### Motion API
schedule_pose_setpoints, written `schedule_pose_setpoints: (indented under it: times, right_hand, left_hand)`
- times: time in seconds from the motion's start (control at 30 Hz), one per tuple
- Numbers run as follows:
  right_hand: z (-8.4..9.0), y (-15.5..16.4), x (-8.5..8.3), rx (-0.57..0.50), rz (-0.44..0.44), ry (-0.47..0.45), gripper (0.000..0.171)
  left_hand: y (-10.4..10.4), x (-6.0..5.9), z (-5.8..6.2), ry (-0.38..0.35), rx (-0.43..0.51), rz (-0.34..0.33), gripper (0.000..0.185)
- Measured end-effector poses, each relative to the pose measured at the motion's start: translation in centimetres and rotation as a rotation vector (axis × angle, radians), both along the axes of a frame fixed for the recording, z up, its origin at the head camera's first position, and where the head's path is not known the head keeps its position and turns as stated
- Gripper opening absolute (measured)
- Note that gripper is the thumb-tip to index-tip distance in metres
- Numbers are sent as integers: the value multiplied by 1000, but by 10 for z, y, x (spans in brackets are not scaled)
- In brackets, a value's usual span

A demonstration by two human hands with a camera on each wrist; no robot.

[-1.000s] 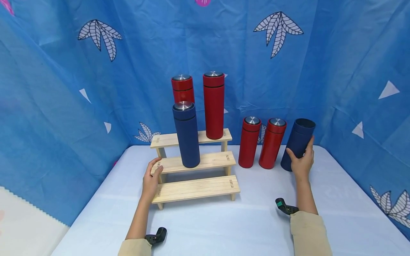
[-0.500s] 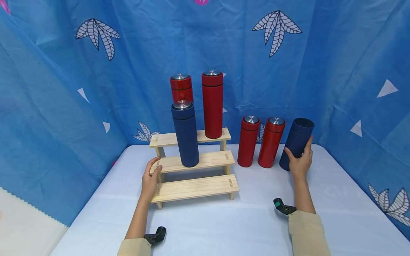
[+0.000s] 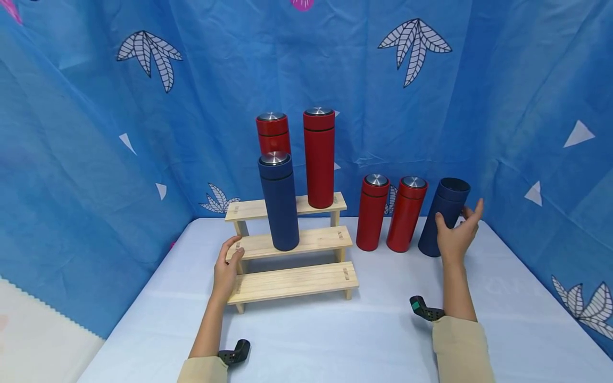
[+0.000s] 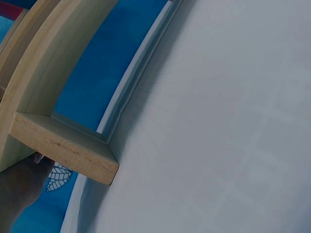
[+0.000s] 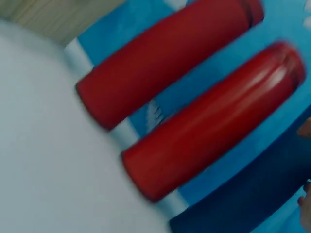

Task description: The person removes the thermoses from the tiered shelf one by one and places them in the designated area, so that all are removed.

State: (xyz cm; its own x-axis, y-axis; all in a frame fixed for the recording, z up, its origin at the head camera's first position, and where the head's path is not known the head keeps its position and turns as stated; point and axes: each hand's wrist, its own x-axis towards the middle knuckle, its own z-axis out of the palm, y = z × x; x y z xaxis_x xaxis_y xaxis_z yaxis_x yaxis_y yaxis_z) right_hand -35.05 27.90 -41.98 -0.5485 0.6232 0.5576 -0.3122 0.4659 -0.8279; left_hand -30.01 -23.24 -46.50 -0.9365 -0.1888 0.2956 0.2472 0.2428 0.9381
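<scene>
My left hand (image 3: 226,272) grips the left end of a three-step wooden shelf (image 3: 297,282), thumb over the middle step. In the left wrist view that hand (image 4: 22,189) is partly hidden by the shelf's end. My right hand (image 3: 457,238) is around the lower right side of a blue thermos bottle (image 3: 442,213) with a dark top, fingers loosened and one finger pointing away from it. The bottle stands on the table. Beside it are two upright red thermos bottles (image 3: 406,215) (image 3: 372,213). The right wrist view is blurred.
A tall blue thermos bottle (image 3: 279,207) stands on the middle step. On the top step are a tall red bottle (image 3: 320,165) and another red bottle (image 3: 273,135), partly hidden behind the blue one. Blue cloth (image 3: 306,64) hangs behind the white table (image 3: 335,340).
My right hand has loosened from the blue thermos bottle on the right, and its fingers have spread off the bottle's side to the right. The left hand stays on the shelf.
</scene>
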Motion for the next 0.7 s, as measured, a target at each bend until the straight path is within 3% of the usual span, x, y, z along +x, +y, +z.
schedule_pose_setpoints:
  times: [0.17,0.27,0.47,0.57,0.7]
  right_hand:
    - [42,-26,20,46,-68,164,67]
    - [63,-50,32,71,-52,249,57]
    - [93,-114,58,82,174,349,46]
    - [105,-152,72,150,301,386,43]
    - [111,-192,75,255,462,442,45]
  left_hand:
    - [6,12,16,-6,25,-18,39]
    - [11,19,25,-2,8,-24,41]
    - [13,21,27,-11,-7,-21,41]
    - [12,22,27,-15,-9,-19,41]
    - [11,21,27,-4,-11,-21,42]
